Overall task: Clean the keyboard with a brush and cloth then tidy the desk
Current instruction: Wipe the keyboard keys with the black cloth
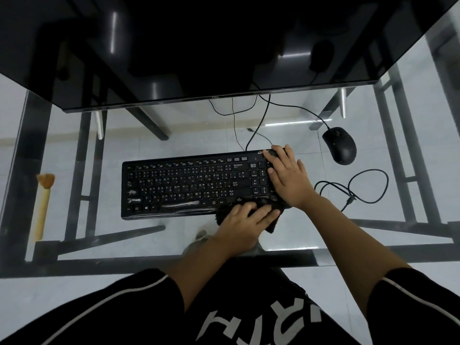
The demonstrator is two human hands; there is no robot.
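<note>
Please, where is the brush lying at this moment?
In the head view, the brush lies at the far left of the glass desk, well to the left of the keyboard, with its bristles at the far end.

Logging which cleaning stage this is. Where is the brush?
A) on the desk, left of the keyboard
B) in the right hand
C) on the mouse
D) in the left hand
A: the brush lies alone on the desk left of the keyboard, while the left hand presses the cloth.
</note>
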